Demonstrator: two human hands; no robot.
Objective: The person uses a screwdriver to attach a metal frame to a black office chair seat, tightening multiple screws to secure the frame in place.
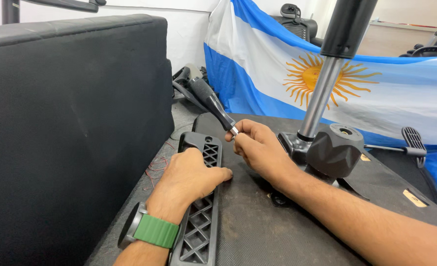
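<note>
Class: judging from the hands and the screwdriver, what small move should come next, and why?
Probably seat the screwdriver tip in the bracket hole: the right hand pinches its shaft near the tip above the bracket, while the left hand presses the bracket flat.

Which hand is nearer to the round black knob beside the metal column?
Right. The right hand holds the screwdriver just left of the knob. The left hand rests farther left, on the black lattice part.
</note>
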